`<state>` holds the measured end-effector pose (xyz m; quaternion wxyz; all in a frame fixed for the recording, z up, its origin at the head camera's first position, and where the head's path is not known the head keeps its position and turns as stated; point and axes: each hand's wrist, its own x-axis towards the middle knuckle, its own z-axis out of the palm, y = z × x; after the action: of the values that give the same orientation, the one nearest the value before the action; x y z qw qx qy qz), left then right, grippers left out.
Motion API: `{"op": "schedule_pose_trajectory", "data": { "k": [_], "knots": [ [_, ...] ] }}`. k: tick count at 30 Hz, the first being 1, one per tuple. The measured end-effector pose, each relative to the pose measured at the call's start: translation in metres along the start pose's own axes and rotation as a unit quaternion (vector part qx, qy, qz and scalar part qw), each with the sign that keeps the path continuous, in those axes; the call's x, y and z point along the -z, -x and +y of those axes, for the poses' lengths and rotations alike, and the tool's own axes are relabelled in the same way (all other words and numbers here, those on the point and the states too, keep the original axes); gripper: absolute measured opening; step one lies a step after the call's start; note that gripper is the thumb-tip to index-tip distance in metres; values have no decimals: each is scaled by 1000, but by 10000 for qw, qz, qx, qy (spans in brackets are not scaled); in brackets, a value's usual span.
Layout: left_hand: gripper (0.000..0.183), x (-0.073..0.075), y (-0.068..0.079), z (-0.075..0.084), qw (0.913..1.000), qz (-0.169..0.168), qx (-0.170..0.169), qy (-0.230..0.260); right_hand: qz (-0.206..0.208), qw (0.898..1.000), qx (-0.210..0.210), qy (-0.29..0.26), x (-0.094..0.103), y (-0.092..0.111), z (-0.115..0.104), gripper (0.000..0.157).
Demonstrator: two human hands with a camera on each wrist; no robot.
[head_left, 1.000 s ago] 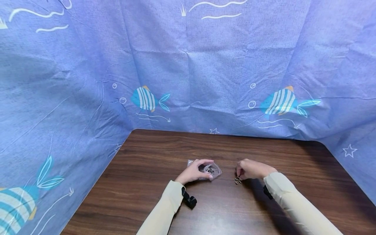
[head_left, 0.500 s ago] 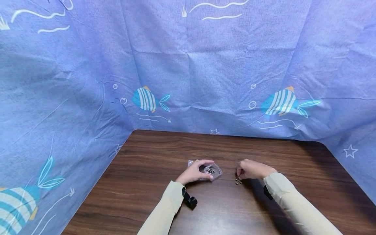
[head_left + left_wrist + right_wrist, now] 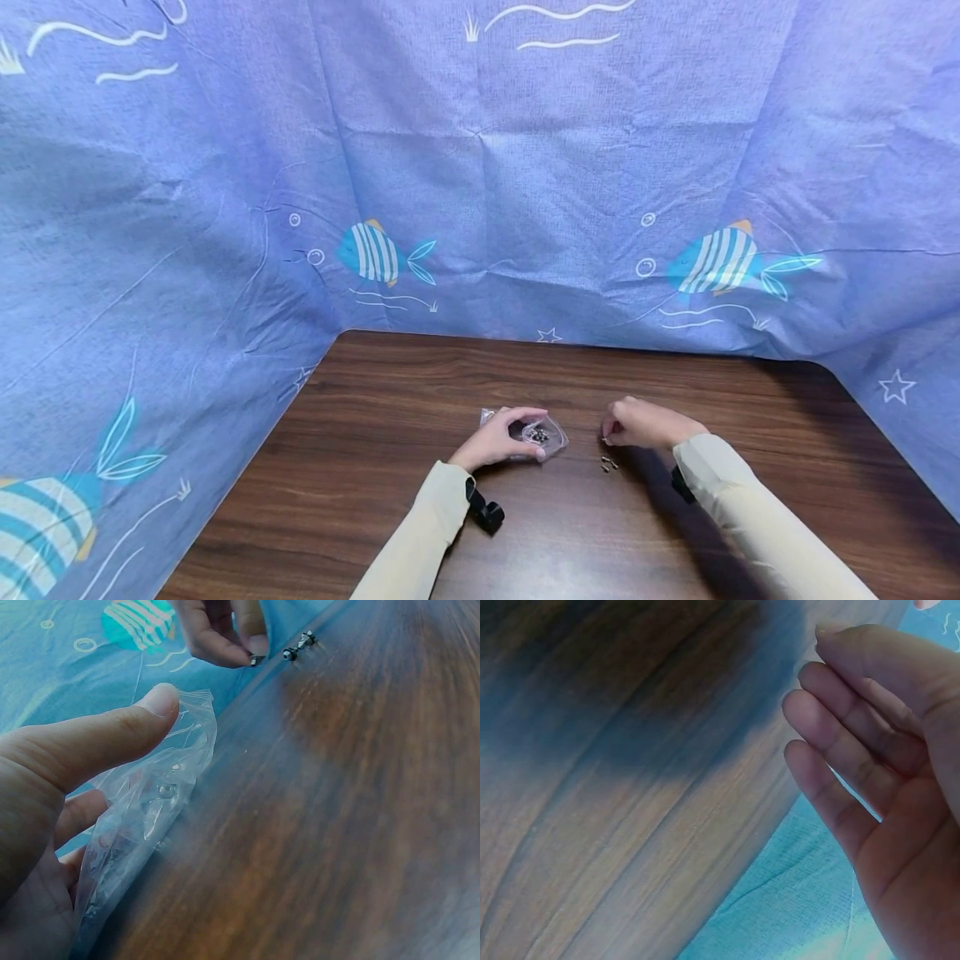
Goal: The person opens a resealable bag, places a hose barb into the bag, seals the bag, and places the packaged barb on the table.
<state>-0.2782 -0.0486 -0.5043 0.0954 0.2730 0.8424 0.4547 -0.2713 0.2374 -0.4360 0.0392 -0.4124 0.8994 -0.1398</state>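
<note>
A clear plastic bag lies on the table with small metal pieces inside. My left hand holds it, thumb and fingers curved around the mouth; in the left wrist view the thumb overlaps the bag's edge. To the right, my right hand pinches a small metal screw-like piece between thumb and fingertips. Several similar screw-like pieces lie on the table, just nearer to me than that hand. In the right wrist view the right hand's fingers are bent, and the pinched piece is hidden.
The dark wood table spreads around both hands. A blue fish-print cloth hangs behind its far edge and along the left side. A black strap with a camera sits on the left wrist.
My right hand has moved away from the loose screw-like pieces, slightly up and farther back, with one in its fingertips. The left hand and the bag have stayed in place.
</note>
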Motion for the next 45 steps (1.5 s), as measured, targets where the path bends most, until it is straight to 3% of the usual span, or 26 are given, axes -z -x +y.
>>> {"op": "schedule_pose_trajectory", "data": {
  "k": [6,12,21,36,45],
  "knots": [
    [63,1,1,1,10000,6,5,11,97,9998,-192,30,4,-7,0,7],
    [63,0,0,0,10000,1,-48,27,322,9991,18,292,9,-14,-3,4],
    [63,0,-1,-1,9999,13,-142,-14,446,9985,157,272,16,-28,-14,8],
    [65,-1,-1,-2,9999,78,-145,-19,178,9995,85,244,23,-49,-30,4],
    [63,-1,0,0,9999,103,-82,-42,109,9992,258,299,24,-56,-38,4]
  ]
}}
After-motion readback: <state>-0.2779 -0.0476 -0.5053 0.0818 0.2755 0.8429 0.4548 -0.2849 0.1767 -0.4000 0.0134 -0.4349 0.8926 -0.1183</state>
